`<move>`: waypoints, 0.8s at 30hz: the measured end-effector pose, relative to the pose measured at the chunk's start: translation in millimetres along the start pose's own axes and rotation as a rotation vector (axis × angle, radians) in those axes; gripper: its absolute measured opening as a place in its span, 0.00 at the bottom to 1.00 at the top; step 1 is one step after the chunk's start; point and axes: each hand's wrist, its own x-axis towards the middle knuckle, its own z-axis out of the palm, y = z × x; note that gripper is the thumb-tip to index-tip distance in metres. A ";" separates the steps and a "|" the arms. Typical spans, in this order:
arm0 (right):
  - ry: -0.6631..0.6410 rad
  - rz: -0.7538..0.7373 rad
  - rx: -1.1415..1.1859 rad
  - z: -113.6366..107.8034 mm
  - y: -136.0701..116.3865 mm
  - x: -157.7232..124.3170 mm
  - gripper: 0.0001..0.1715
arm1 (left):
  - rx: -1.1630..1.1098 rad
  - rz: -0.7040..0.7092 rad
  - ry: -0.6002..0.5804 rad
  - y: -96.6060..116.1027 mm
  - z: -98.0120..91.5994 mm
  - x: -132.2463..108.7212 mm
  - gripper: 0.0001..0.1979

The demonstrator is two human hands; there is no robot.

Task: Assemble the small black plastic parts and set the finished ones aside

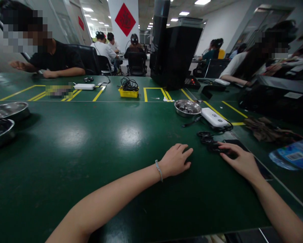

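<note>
My left hand (pixel 176 161) rests on the green table (pixel 95 141), its fingers loosely curled and nothing in it; a thin bracelet circles the wrist. My right hand (pixel 239 159) lies flat to its right, fingertips touching a small black object (pixel 214 147) beside a dark flat pad (pixel 233 143). More small black pieces (pixel 205 136) lie just beyond. A white power bank (pixel 213 117) with a black cable sits further back, next to a small steel bowl (pixel 187 108) holding dark parts.
Two steel bowls (pixel 4 118) stand at the left edge. A yellow tray of black cables (pixel 128 90) and a tall black machine (pixel 175 50) sit at the back. A blue packet (pixel 293 156) and a brown cloth (pixel 268 130) lie right. Other people sit around the tables.
</note>
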 end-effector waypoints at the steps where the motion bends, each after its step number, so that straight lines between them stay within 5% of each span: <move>1: 0.033 -0.007 -0.016 -0.2 -0.2 2.0 0.13 | -0.003 0.003 -0.007 -3.5 -4.6 -7.3 0.22; 6: 0.123 -0.045 -0.130 4.5 -12.0 20.8 0.12 | -0.020 -0.034 -0.013 -20.7 -28.5 -46.6 0.20; 16: 0.009 0.052 -0.272 41.7 -38.6 61.8 0.18 | -0.039 -0.102 -0.031 -39.0 -62.1 -110.4 0.17; 24: -0.094 -0.276 -0.108 63.1 -130.3 59.5 0.16 | -0.042 -0.194 0.026 -46.1 -73.6 -123.9 0.16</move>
